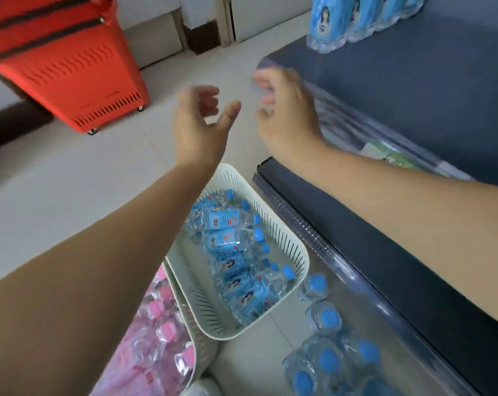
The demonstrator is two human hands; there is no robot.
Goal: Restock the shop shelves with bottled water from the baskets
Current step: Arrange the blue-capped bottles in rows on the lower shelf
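Observation:
A white slotted basket (298,260) on the floor holds several small water bottles with blue caps and labels (228,241), lying down. My left hand (202,121) hovers above it with fingers spread and relaxed, holding nothing. Near the corner of the dark blue upper shelf (413,81) is my right hand (285,110), blurred by motion with its fingers curled; whether it holds anything is unclear. Blue-labelled bottles (356,18) stand at the back of that shelf. More blue-capped bottles (325,361) stand upright on the lowest level at bottom right.
A second white basket (186,315) with pink-capped bottles (162,335) sits at the bottom left, against the first. A red shopping basket on wheels (70,67) stands on the tiled floor at upper left. A middle shelf (385,252) with a clear front rail juts out below my right arm.

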